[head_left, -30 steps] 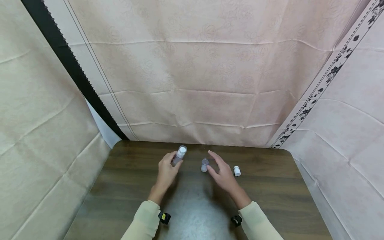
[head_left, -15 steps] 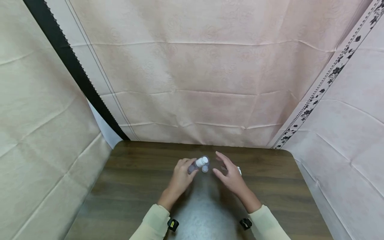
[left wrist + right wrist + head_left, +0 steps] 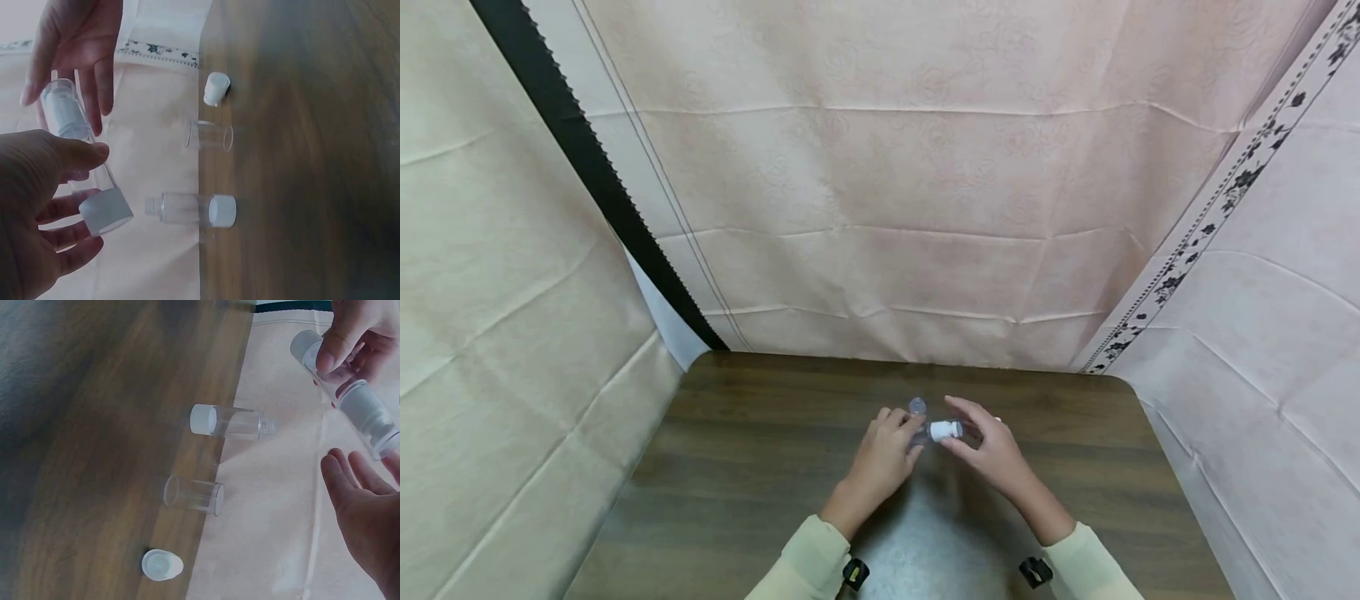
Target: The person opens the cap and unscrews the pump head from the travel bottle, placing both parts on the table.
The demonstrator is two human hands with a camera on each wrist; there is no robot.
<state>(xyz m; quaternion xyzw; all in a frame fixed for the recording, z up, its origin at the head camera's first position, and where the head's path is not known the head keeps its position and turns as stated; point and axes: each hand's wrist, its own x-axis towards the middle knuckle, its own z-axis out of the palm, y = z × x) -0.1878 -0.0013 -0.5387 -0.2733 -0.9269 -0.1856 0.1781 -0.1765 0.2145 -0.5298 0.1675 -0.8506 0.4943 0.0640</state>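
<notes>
My left hand (image 3: 880,458) grips a clear bottle (image 3: 106,211) with a white base; a white pump top shows under its transparent cap. The bottle is tilted, its capped end toward my right hand (image 3: 992,454). That hand is held with fingers spread and bent around the capped end; in the right wrist view its fingertips look apart from the cap (image 3: 375,419). On the table stands a second clear bottle (image 3: 181,209), white at the base, with a bare neck. Beside it are a loose clear cap (image 3: 211,136) and a white pump top (image 3: 216,87).
The brown wooden table (image 3: 760,467) has its far edge just beyond the standing bottle. Pale cloth (image 3: 880,208) hangs behind and at both sides. A dark camera is strapped at each wrist.
My left hand has carried the bottle rightward and toward me, tipping its capped end over to the right. My right hand has shifted slightly right and toward me, beside the cap.
</notes>
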